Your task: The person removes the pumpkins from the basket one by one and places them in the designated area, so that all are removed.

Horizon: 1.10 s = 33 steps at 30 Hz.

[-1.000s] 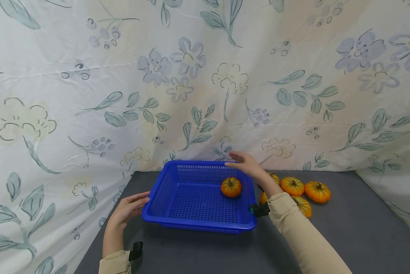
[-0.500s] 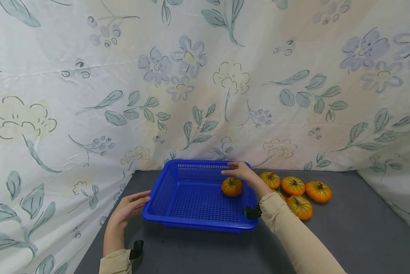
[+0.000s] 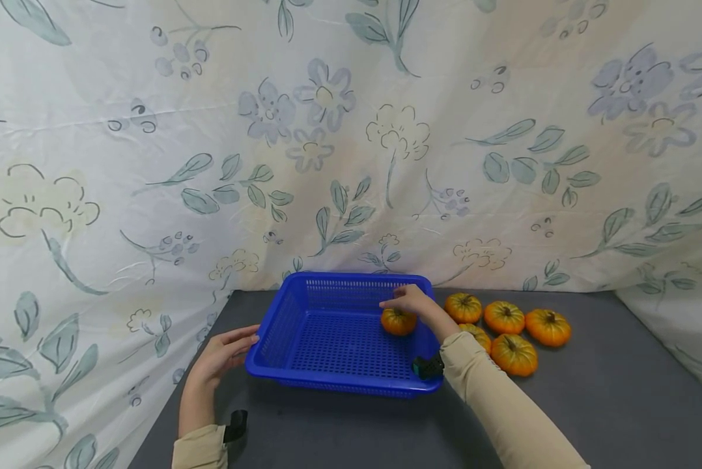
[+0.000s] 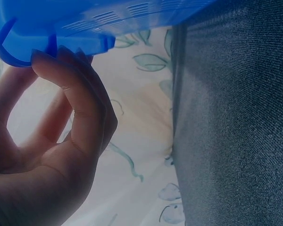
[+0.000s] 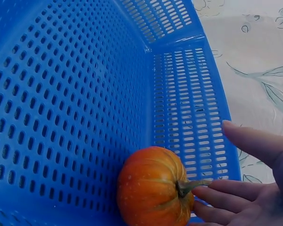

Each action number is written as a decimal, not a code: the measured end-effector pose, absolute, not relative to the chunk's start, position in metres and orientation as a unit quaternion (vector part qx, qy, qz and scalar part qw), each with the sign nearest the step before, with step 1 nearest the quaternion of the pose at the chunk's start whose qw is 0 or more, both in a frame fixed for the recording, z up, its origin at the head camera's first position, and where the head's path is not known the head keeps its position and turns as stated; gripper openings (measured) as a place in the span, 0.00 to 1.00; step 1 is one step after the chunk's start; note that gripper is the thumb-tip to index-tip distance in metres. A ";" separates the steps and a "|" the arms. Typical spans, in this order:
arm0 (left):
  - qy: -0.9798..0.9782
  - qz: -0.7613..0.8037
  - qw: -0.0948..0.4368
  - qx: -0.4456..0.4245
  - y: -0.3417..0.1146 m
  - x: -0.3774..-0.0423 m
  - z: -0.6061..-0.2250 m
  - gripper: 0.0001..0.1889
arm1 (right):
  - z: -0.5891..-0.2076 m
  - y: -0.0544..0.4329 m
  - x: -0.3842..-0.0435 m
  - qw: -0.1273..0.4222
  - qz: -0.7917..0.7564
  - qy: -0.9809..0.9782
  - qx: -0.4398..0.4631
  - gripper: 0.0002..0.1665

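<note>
A blue perforated plastic basket (image 3: 339, 342) stands on the dark table, with one small orange pumpkin (image 3: 398, 323) at its right side. My left hand (image 3: 219, 358) holds the basket's left rim; in the left wrist view its bent fingertips (image 4: 49, 66) meet the rim edge. Over the pumpkin is my right hand (image 3: 414, 303), reaching in across the basket's right side. Up close in the right wrist view, the fingers (image 5: 226, 195) are nearly straight beside the stem, and the thumb is spread apart. One fingertip appears to touch the stem.
Several more pumpkins (image 3: 505, 318) lie grouped on the table just right of the basket, partly behind the right forearm. A floral cloth (image 3: 351, 163) hangs behind and at both sides of the dark tabletop (image 3: 609, 391).
My right hand has moved down from above the basket's back right corner to the pumpkin inside. The left hand, the basket and the pumpkins have stayed in place.
</note>
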<state>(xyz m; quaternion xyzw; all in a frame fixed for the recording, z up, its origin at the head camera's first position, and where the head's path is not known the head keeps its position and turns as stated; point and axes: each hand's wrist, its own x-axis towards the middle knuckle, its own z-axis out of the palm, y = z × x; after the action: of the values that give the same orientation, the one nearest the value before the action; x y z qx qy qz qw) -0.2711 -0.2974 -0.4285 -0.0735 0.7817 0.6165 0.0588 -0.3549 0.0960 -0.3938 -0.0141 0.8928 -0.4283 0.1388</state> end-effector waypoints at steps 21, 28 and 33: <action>0.776 0.624 0.054 -0.072 -0.299 -0.271 -0.430 0.30 | -0.404 0.092 -0.352 0.139 -0.397 0.907 -0.029 0.31; 0.773 0.629 0.056 -0.064 -0.299 -0.271 -0.430 0.30 | -0.406 0.091 -0.352 0.142 -0.386 0.911 -0.033 0.33; 0.773 0.629 0.058 -0.062 -0.299 -0.272 -0.430 0.30 | -0.410 0.091 -0.354 0.149 -0.395 0.905 -0.046 0.33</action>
<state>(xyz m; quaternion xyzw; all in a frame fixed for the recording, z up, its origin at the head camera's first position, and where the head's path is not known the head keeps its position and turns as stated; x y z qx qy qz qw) -0.2718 -0.2988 -0.4302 -0.0617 0.7725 0.6293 0.0578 -0.3537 0.0914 -0.4104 -0.0462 0.9053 -0.3953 0.1486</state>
